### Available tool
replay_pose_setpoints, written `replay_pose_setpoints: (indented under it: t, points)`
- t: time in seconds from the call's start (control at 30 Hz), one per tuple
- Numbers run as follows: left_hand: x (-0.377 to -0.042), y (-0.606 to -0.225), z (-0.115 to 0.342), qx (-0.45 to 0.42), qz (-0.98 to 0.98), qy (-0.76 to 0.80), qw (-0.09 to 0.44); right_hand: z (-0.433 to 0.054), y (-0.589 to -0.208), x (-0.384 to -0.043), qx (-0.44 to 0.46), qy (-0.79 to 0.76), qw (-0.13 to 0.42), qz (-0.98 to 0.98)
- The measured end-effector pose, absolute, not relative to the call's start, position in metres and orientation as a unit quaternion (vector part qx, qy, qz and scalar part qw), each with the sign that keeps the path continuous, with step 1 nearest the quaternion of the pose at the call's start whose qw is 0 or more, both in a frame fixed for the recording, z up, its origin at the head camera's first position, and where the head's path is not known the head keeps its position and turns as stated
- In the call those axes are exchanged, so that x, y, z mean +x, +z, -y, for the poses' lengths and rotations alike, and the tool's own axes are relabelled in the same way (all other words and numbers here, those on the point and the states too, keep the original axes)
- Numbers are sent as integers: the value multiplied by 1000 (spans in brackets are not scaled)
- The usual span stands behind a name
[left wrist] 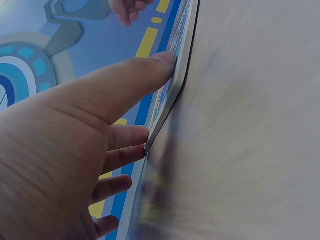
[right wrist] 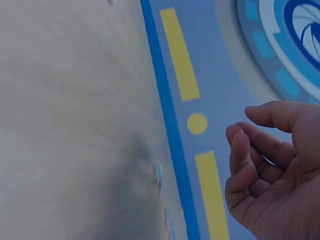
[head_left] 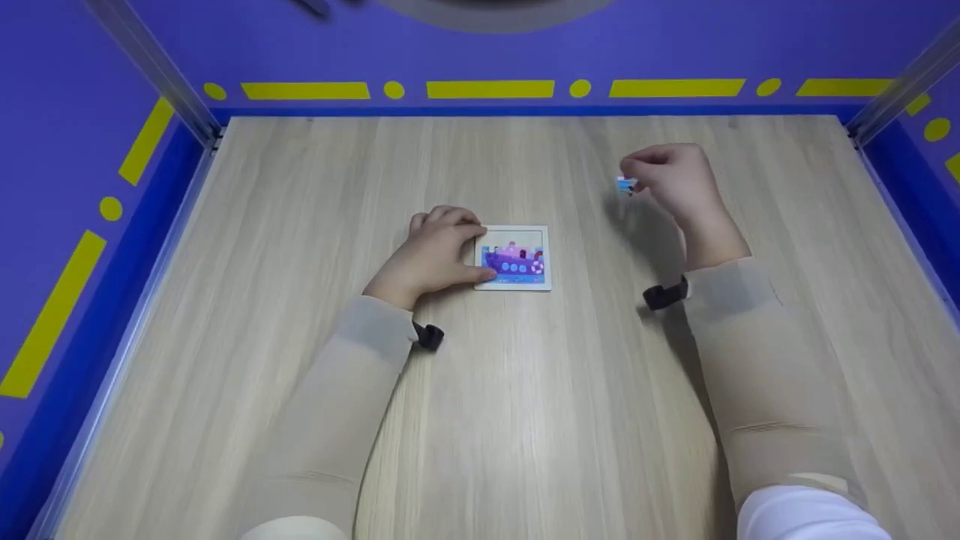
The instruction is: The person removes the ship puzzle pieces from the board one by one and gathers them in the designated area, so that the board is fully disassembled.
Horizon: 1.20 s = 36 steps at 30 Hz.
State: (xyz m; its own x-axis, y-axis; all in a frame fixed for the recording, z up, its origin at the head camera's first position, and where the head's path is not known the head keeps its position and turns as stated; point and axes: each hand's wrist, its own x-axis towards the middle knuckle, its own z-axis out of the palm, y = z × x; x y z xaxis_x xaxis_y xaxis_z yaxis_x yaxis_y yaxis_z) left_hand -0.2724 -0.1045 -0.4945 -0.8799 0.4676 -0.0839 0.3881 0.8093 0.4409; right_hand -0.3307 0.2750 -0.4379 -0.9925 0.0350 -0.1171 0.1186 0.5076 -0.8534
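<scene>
A square puzzle board (head_left: 513,259) with a white border and a pink and purple ship picture lies flat mid-table. My left hand (head_left: 439,251) holds its left side, the thumb on the picture's lower left and the index finger at the upper left corner. In the left wrist view, two fingertips (left wrist: 140,150) meet the board's edge. Farther back and to the right, my right hand (head_left: 679,184) hovers over small picture pieces (head_left: 625,184). From the right wrist, two such pieces (right wrist: 159,175) show on the table, and a gap separates thumb and index finger, nothing between them.
A pale wood-grain table (head_left: 480,420) fills the space between blue-purple walls. The back wall (head_left: 300,45) carries yellow bars and dots. Both wrists wear black mounts (head_left: 429,337) over beige sleeves.
</scene>
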Motion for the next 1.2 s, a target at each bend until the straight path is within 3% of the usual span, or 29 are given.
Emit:
replay_pose_setpoints:
  t: [0.57,1.2]
  points:
    - [-272,-493,104,231,-946,209,92,-203,-434,-296,-49,-443,95,-890]
    - [-272,-493,104,229,-946,212,84,-155,-454,-282,-166,-427,127,-880]
